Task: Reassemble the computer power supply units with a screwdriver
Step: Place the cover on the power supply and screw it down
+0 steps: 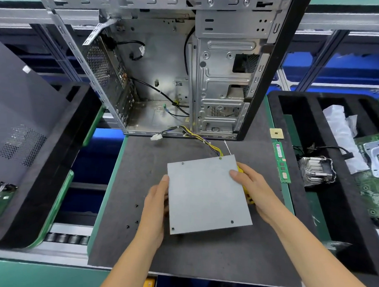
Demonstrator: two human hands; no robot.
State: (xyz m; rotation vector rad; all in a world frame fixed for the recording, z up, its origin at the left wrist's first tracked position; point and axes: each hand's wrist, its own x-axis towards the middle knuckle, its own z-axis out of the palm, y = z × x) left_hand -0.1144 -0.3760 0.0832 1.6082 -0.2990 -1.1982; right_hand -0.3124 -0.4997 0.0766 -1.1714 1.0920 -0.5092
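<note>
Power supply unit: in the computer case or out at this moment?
Out. The power supply unit sits on the dark mat before the open case, held by both hands.

Plain grey power supply unit (208, 194) with yellow, black and white cable bundle (197, 137); yellow-handled screwdriver (246, 190); dark grey speckled mat (201, 252); silver computer case (166, 62), black-edged, with perforated mesh; green memory stick (281, 162); black foam trays (324, 214).

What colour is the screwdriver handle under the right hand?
Yellow, seen in the head view: screwdriver handle beneath the right hand.
</note>
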